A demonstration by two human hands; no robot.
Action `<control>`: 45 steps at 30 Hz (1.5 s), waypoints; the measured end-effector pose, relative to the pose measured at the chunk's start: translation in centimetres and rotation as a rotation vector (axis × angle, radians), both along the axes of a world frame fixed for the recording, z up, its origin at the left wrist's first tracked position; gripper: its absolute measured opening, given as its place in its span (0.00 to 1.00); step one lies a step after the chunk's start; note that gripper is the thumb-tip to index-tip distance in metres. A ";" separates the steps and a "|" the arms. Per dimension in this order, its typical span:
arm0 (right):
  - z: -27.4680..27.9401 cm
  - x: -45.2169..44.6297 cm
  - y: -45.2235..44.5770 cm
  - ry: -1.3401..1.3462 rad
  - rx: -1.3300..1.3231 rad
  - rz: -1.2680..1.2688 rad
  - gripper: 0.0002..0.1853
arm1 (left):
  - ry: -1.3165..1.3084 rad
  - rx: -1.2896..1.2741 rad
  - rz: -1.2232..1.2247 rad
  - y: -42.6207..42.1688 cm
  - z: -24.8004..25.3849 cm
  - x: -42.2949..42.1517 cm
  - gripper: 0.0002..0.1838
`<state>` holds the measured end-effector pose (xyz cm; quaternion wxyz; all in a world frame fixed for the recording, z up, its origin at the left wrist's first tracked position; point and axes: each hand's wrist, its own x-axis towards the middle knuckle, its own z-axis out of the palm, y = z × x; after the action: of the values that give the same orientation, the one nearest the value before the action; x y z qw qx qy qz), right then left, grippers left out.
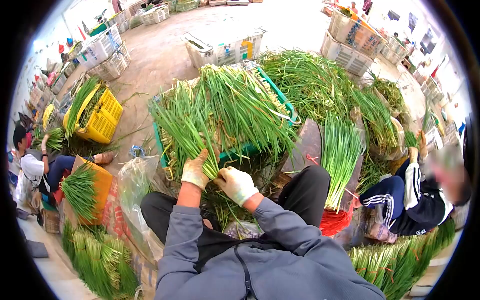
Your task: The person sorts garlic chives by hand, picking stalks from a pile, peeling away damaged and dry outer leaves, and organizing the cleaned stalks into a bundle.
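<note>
Both of my hands wear pale, stained work gloves. My left hand (195, 170) is closed around a small bunch of long green stalks (187, 142), whose leaves fan up and to the left. Close beside it on the right, my right hand (236, 185) pinches the lower ends of the same bunch. Just beyond my hands, loose stalks (240, 105) are heaped over a green crate (275, 95). To the right, a neat pile of stalks (341, 150) lies on a dark board (306, 145), with red ties (336, 221) at its near end.
One person (37, 160) sits at the left beside a yellow crate (106, 117); another person (415, 190) sits at the right, holding stalks. Tied bundles (100, 260) stand at lower left, more bundles (400, 262) at lower right. A white crate (227, 50) stands ahead.
</note>
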<state>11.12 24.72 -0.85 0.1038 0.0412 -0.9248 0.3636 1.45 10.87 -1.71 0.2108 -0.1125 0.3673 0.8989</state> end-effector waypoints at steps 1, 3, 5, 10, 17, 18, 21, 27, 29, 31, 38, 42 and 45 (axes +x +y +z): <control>-1.0 -0.3 0.1 0.000 0.005 0.005 0.16 | -0.031 0.062 -0.007 -0.2 -0.3 0.2 0.17; -2.5 -0.6 0.3 -0.117 -0.210 0.039 0.13 | -0.009 0.080 -0.023 -1.0 -1.2 0.4 0.18; 0.1 0.3 1.1 -0.410 -0.736 0.074 0.09 | 0.006 0.094 -0.042 -2.1 -2.4 0.8 0.19; 1.6 0.6 4.3 -0.418 -1.314 0.153 0.08 | -0.075 0.173 -0.085 -2.7 -2.9 1.3 0.21; 2.2 -0.5 4.7 -0.276 -1.203 0.013 0.12 | -0.176 0.172 -0.130 -2.2 -4.5 1.0 0.14; 1.6 -0.9 4.5 -0.390 -1.036 -0.006 0.14 | -0.183 0.076 -0.127 -2.3 -5.1 0.7 0.13; 0.3 -1.1 1.8 -0.609 -0.836 -0.017 0.17 | -0.137 -0.125 -0.082 -1.2 -1.5 2.1 0.14; -0.8 -1.3 0.9 -0.648 -0.833 -0.055 0.11 | -0.055 -0.287 -0.113 -1.5 -3.7 2.2 0.16; -0.9 -0.9 0.9 -0.609 -0.847 -0.065 0.10 | -0.027 -0.303 -0.063 -1.2 -5.2 1.8 0.16; -1.8 -0.5 1.2 -0.424 -1.217 -0.066 0.07 | -0.058 -0.291 0.010 -1.2 -4.4 1.6 0.18; -1.2 1.2 5.3 -0.282 -1.462 -0.164 0.08 | 0.001 -0.261 0.032 -3.5 -3.6 0.9 0.16; -14.0 1.1 9.0 -0.375 0.104 -0.083 0.17 | 0.128 -0.282 -0.046 -4.0 -2.2 1.6 0.18; -5.3 2.4 6.4 -0.543 0.171 0.041 0.22 | 0.182 -0.306 -0.047 -4.1 -1.1 2.6 0.21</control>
<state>13.51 31.08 -6.10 -0.1590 -0.0301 -0.9451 0.2840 4.06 6.77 -2.81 0.1780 -0.0528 0.5200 0.8337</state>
